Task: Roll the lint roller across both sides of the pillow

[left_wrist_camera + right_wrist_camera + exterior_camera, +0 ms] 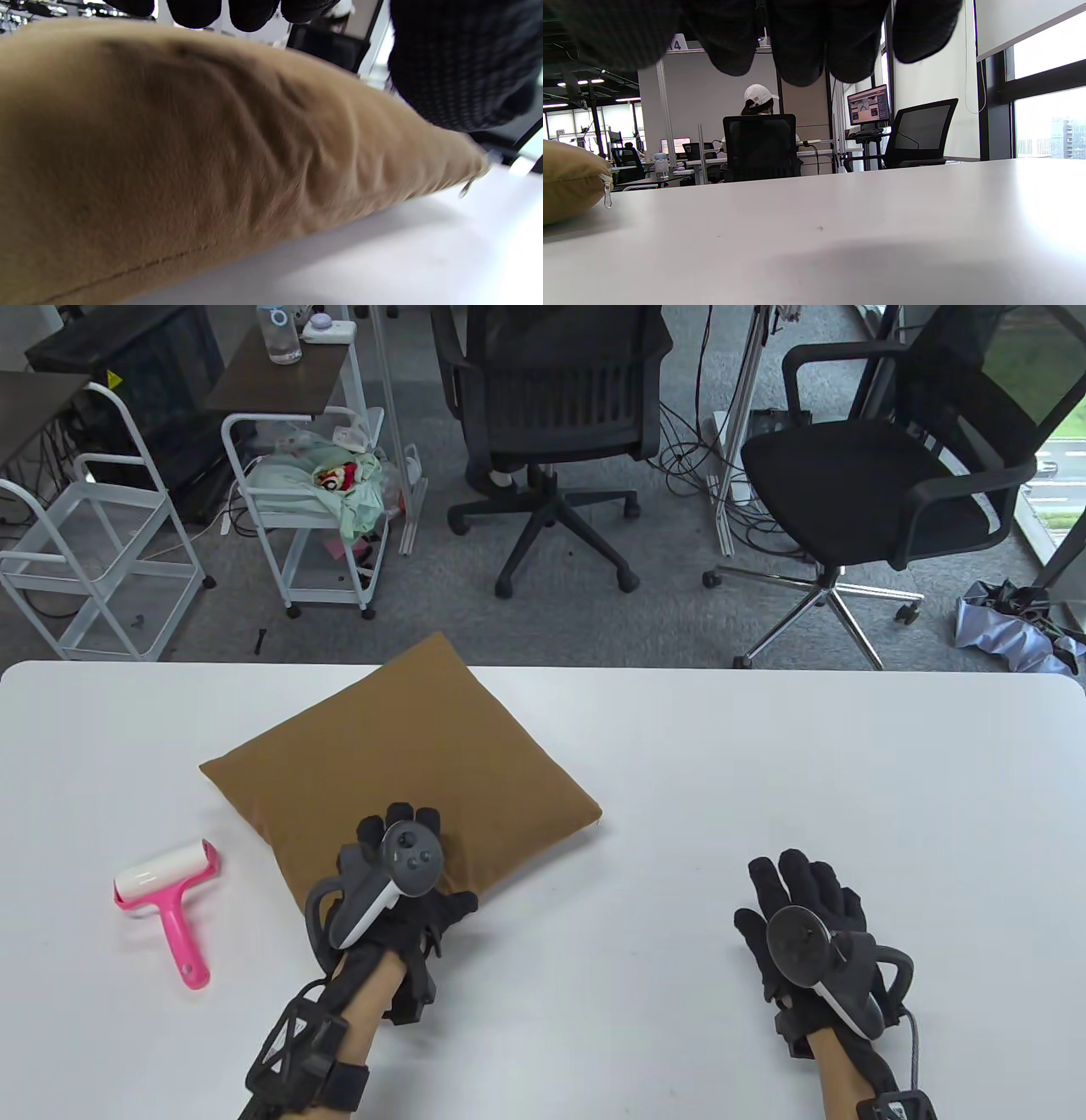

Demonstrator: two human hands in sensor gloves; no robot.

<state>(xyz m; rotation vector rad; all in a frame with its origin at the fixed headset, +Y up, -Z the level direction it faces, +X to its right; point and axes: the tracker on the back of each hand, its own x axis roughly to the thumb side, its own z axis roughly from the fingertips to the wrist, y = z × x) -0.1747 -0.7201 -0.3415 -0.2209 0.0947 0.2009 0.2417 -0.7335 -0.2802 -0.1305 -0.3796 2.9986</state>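
A tan square pillow (399, 763) lies flat on the white table (764, 780), turned like a diamond, its far corner over the table's back edge. It fills the left wrist view (191, 140) and its zipper corner shows in the right wrist view (568, 186). A pink lint roller (170, 899) with a white roll lies on the table to the left of the pillow. My left hand (407, 857) rests on the pillow's near corner, fingers spread over the fabric. My right hand (797, 899) hovers open and empty over bare table at the right.
Two black office chairs (551, 415) stand on the floor beyond the table's far edge, with white wire carts (305, 500) at the left. The table surface between the pillow and my right hand is bare white.
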